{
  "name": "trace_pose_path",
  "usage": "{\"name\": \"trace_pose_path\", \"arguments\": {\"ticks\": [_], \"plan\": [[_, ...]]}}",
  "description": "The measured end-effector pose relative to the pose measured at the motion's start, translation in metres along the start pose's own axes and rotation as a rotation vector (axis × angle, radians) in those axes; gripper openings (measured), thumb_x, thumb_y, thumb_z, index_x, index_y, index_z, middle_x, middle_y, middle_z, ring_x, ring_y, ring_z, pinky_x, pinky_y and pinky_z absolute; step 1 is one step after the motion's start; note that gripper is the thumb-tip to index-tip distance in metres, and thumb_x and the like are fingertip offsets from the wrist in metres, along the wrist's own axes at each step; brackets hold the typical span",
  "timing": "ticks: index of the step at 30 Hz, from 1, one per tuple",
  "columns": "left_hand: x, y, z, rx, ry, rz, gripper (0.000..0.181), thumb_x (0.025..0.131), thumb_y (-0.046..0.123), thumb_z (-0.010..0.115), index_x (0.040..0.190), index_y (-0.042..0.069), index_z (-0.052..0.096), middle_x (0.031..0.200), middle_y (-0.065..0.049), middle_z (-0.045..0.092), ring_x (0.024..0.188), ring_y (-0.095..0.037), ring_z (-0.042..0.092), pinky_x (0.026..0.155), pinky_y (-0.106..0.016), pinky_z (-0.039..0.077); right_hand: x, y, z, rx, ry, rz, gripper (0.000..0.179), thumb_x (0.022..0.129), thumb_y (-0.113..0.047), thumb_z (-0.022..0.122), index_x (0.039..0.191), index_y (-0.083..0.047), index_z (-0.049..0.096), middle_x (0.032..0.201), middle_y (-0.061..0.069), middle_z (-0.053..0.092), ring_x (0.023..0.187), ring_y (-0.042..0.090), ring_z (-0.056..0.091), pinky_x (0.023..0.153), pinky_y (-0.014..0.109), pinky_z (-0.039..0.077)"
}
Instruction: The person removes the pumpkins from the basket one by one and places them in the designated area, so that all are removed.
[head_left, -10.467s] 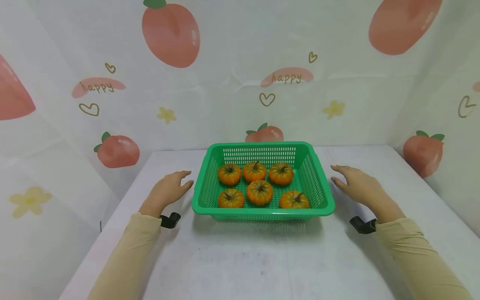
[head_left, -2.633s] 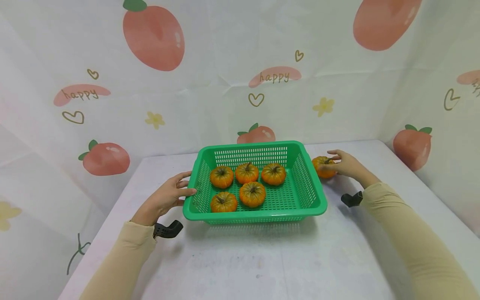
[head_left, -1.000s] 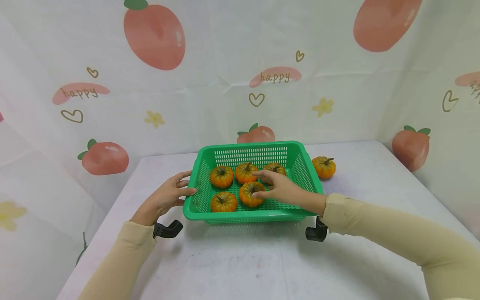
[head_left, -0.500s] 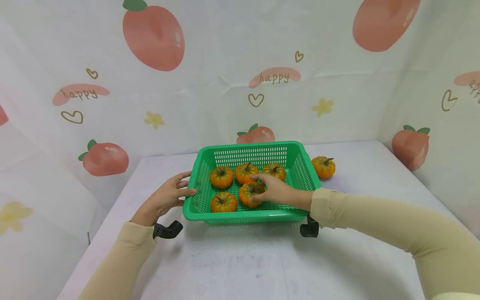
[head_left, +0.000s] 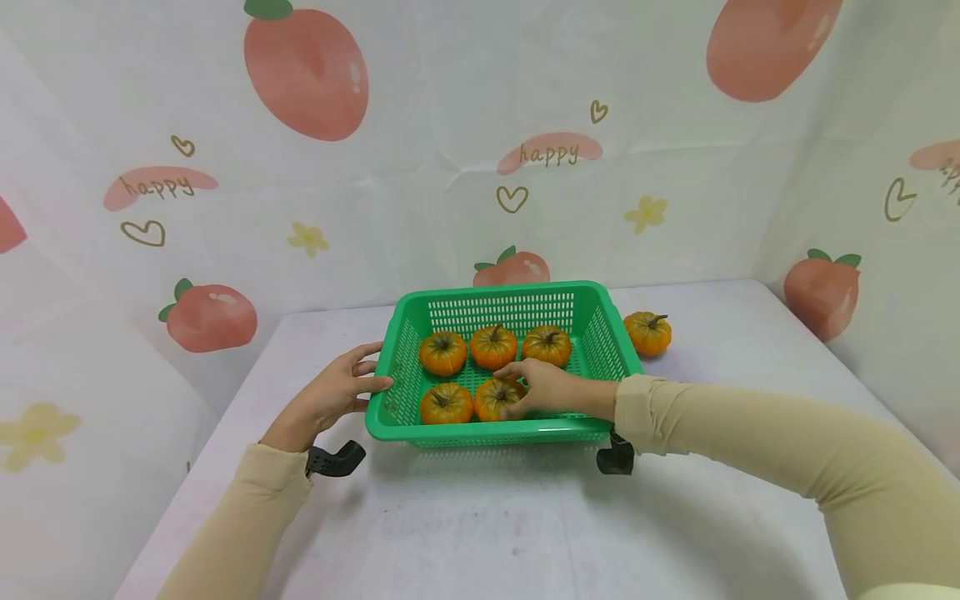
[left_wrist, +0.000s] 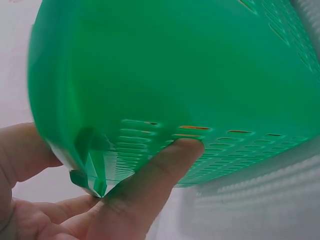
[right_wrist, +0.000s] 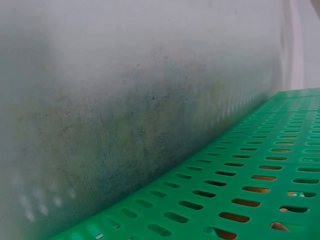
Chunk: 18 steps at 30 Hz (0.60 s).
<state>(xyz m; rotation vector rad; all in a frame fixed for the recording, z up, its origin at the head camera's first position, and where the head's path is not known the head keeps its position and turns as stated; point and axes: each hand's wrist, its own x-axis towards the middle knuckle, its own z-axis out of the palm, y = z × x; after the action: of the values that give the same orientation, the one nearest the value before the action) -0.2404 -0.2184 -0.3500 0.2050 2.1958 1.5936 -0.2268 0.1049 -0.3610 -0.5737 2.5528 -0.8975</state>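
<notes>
In the head view a green plastic basket [head_left: 506, 429] holds several small orange pumpkins, among them a front-left pumpkin [head_left: 447, 405] and a back-right one [head_left: 547, 346]. My right hand [head_left: 551, 390] reaches over the near rim, thumb and fingers around the front-middle pumpkin [head_left: 497, 398]. My left hand [head_left: 333, 390] holds the basket's left rim, its thumb over the edge. In the left wrist view fingers [left_wrist: 165, 170] press the slotted outer wall [left_wrist: 190, 75]. The right wrist view shows only the basket's slotted outside [right_wrist: 240, 190], so that hand is hidden there.
One more pumpkin [head_left: 647, 334] sits on the white table [head_left: 480, 533] just right of the basket. Behind stands a white cloth backdrop [head_left: 420, 200] printed with peaches, hearts and flowers.
One pumpkin has gone from the basket's front right to the table at right, where my right hand released it. That hand then reached into the basket; the front-middle pumpkin has shifted slightly nearer.
</notes>
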Motion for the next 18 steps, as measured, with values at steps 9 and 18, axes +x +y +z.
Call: {"name": "trace_pose_path", "arguments": {"ticks": [9,18], "plan": [[-0.0012,0.0013,-0.0007,0.004,-0.001,0.000,0.078,0.096,0.009,0.059,0.155,0.006,0.009,0.150,-0.029,0.032,0.102,-0.024,0.065,0.086,-0.046,0.056,0.0000,0.0012,0.0037,-0.093,-0.002,-0.069,0.054,0.083,-0.017,0.077,0.131,-0.011,0.053,0.135,0.013,0.055,0.116,0.028,0.057,0.094,0.039,0.050],[-0.0011,0.0010,0.0005,-0.011,-0.004,-0.001,0.078,0.096,0.007,0.058,0.155,0.006,0.009,0.151,-0.029,0.031,0.103,-0.024,0.065,0.086,-0.045,0.056,-0.0019,-0.0003,0.0035,-0.067,0.024,-0.074,0.053,0.081,-0.017,0.079,0.128,-0.009,0.055,0.131,0.014,0.057,0.116,0.029,0.057,0.093,0.039,0.051]]}}
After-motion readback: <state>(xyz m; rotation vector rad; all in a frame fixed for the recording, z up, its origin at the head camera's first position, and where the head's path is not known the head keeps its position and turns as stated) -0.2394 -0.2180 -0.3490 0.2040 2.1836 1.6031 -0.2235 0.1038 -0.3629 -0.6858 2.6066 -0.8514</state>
